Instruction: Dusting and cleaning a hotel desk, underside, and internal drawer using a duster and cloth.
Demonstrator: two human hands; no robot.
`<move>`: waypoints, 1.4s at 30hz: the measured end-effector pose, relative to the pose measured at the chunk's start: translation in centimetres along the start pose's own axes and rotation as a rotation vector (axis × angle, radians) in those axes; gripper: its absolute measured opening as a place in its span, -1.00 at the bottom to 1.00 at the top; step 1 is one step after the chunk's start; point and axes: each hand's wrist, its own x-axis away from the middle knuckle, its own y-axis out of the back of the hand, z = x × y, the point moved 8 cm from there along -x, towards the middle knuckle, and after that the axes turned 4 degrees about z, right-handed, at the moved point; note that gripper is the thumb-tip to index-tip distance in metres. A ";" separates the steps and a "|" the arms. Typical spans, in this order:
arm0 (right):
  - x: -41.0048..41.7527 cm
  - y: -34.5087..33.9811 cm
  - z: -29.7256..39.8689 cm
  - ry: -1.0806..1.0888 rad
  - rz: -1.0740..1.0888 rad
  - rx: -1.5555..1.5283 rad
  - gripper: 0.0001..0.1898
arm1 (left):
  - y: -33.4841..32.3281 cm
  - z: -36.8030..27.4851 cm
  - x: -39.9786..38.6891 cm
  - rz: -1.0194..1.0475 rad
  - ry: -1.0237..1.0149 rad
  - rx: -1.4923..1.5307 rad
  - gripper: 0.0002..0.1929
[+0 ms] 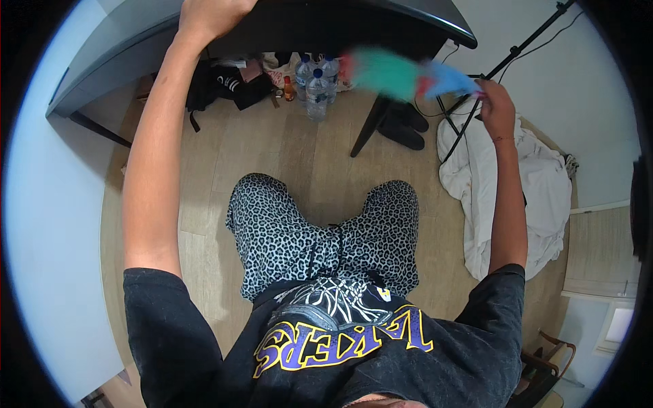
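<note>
My right hand [498, 109] is raised at the upper right, its fingers closed on the blue end of a multicoloured cloth [390, 75]. Green, blue and red parts of the cloth stretch leftward, smeared by motion blur, so its exact kind is unclear. Behind the cloth is the black table [316, 30]. At the top edge of the view, my left hand [218, 18] reaches up beside the table; its fingers lie outside the picture, so what it touches or holds is hidden.
Under the table stand several plastic water bottles [317, 94], an orange-red bottle [289, 89] and a black bag [229, 84]. Dark shoes [403, 127] sit by a table leg [368, 127]. A black tripod stand [461, 130] rises over a white sheet [541, 204] at right.
</note>
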 end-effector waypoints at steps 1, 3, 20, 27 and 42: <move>-0.5 0.3 -0.6 -0.064 -0.005 -0.083 -0.61 | 0.2 -0.1 0.0 -0.006 -0.017 -0.004 -0.48; -0.8 0.0 -0.7 -0.129 -0.010 -0.164 -0.61 | 0.4 -0.1 0.2 -0.004 -0.001 0.002 -0.48; -2.6 0.4 2.1 -0.115 -0.056 -0.183 -0.57 | 0.2 -0.4 0.0 -0.017 0.003 0.010 -0.50; -4.7 0.2 5.8 -0.080 0.026 -0.227 -0.59 | 0.3 -0.4 0.1 -0.003 0.021 0.011 -0.50; -6.6 -0.1 8.7 -0.058 0.082 -0.184 -0.71 | -0.6 0.4 -0.3 -0.041 -0.018 -0.003 -0.51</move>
